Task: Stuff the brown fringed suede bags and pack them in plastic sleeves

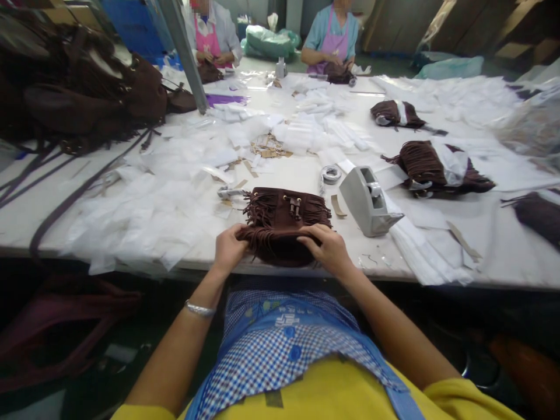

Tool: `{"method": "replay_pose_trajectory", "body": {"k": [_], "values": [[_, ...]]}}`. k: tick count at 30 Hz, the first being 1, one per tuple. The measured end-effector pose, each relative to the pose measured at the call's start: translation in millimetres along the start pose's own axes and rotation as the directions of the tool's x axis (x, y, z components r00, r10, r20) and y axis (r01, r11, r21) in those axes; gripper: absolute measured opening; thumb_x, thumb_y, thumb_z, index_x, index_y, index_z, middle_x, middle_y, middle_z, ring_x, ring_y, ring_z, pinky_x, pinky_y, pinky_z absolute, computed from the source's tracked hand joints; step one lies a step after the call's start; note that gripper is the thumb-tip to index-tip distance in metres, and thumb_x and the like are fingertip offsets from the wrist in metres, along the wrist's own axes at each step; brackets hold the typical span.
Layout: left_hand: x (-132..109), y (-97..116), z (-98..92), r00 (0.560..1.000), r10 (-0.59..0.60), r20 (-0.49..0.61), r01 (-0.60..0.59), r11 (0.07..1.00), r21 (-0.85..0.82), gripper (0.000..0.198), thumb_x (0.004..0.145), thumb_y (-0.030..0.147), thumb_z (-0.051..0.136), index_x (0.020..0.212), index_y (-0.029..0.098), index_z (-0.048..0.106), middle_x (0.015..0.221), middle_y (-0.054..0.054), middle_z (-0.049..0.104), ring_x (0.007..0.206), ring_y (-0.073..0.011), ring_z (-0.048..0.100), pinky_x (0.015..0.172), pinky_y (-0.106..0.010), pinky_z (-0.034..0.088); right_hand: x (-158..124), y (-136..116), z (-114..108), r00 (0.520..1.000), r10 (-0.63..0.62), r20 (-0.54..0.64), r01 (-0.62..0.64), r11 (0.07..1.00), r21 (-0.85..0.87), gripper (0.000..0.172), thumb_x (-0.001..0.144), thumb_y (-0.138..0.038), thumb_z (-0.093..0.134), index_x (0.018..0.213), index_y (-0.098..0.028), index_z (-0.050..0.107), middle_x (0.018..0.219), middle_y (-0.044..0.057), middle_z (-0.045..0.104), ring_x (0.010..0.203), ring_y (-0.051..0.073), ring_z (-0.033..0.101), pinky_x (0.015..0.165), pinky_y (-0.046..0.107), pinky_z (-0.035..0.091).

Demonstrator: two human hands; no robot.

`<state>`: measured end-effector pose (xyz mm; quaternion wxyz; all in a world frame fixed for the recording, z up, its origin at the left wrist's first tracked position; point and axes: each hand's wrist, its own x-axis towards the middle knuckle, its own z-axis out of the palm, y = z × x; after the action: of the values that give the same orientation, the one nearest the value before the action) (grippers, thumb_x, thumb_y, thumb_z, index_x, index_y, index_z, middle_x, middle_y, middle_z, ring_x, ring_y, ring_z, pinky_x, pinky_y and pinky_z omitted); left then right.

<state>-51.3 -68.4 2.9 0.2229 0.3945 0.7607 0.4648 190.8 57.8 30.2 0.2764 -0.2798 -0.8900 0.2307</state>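
A dark brown fringed handbag point(280, 204) lies at the table's front edge, directly before me. Its drawstring tie with small tassels shows on the upper side. My left hand point(231, 248) grips the bag's left end, fingers closed on the edge. At the right end, my right hand point(327, 248) holds the bag with the thumb on the near side and fingers over the fringe. The dark rounded part between my hands hangs toward me. Beyond the bag's left end lies a grey wrapped piece point(231, 191). A grey tape dispenser point(370, 201) stands to the right.
White tissue and plastic sheets point(144, 198) cover the left of the table. Wrapped fringed bags point(441, 169) lie at right. A pile of brown bags point(87, 93) and a metal post point(184, 52) stand at left. Two co-workers point(332, 41) handle bags across the table.
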Motion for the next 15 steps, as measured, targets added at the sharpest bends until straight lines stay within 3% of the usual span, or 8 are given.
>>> {"method": "replay_pose_trajectory", "body": {"k": [4, 8, 11, 15], "values": [[10, 4, -15.2, 0.981, 0.016, 0.191, -0.006, 0.999, -0.053, 0.028, 0.068, 0.023, 0.061, 0.091, 0.014, 0.075, 0.085, -0.003, 0.077, 0.083, -0.0232, 0.071, 0.076, -0.031, 0.055, 33, -2, -9, 0.991, 0.113, 0.067, -0.114, 0.993, 0.008, 0.031, 0.093, -0.048, 0.057, 0.102, -0.023, 0.074, 0.095, 0.004, 0.076, 0.087, 0.022, 0.069, 0.075, 0.029, 0.049], [6, 9, -23.5, 0.939, 0.018, 0.344, 0.071, 0.967, -0.244, 0.042, 0.074, 0.034, 0.067, 0.111, 0.013, 0.07, 0.11, -0.009, 0.074, 0.102, -0.0272, 0.068, 0.091, -0.039, 0.053, 49, 4, -16, 0.978, 0.129, 0.166, -0.147, 0.984, 0.098, 0.036, 0.092, -0.05, 0.057, 0.095, -0.02, 0.076, 0.09, 0.003, 0.076, 0.083, 0.02, 0.068, 0.072, 0.027, 0.046], [-3, 11, -19.0, 0.967, 0.001, 0.253, 0.051, 0.978, -0.202, 0.059, 0.075, 0.041, 0.071, 0.126, 0.013, 0.06, 0.116, -0.011, 0.072, 0.106, -0.0272, 0.068, 0.094, -0.04, 0.052, 56, 10, -20, 0.961, 0.124, 0.248, -0.167, 0.972, 0.162, 0.042, 0.091, -0.054, 0.056, 0.092, -0.018, 0.078, 0.085, 0.002, 0.075, 0.079, 0.018, 0.066, 0.068, 0.025, 0.045], [-11, 12, -2.9, 0.997, 0.067, 0.033, -0.071, 0.985, 0.154, 0.052, 0.075, 0.049, 0.069, 0.114, 0.016, 0.064, 0.103, -0.009, 0.074, 0.096, -0.0266, 0.069, 0.084, -0.035, 0.054, 61, 15, -32, 0.92, 0.121, 0.374, -0.201, 0.962, 0.184, 0.049, 0.089, -0.058, 0.054, 0.092, -0.016, 0.078, 0.078, 0.001, 0.073, 0.076, 0.018, 0.066, 0.069, 0.026, 0.047]]}}
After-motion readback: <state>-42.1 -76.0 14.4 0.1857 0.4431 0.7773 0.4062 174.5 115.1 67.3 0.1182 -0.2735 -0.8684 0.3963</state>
